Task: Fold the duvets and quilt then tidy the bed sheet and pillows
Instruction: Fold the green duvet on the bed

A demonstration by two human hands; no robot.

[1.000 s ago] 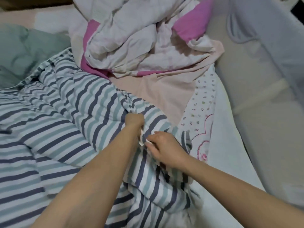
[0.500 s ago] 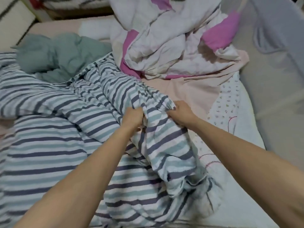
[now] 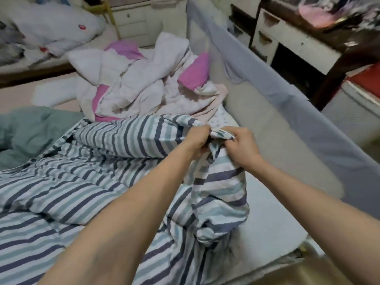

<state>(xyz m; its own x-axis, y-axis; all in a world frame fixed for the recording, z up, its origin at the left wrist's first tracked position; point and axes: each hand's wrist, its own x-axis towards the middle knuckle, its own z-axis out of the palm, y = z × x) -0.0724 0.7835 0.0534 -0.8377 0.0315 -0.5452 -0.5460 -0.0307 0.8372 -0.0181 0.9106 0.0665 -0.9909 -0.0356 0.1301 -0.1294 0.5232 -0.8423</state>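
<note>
Along the bed's right side, a grey mesh guard rail (image 3: pixel 273 83) running from the far end toward the near corner. Beyond it, a white desk (image 3: pixel 296 41) with drawers under a dark, cluttered top, and something red (image 3: pixel 368 78) at the right edge. At the far wall, a pale drawer unit (image 3: pixel 133 21), blurred.
</note>
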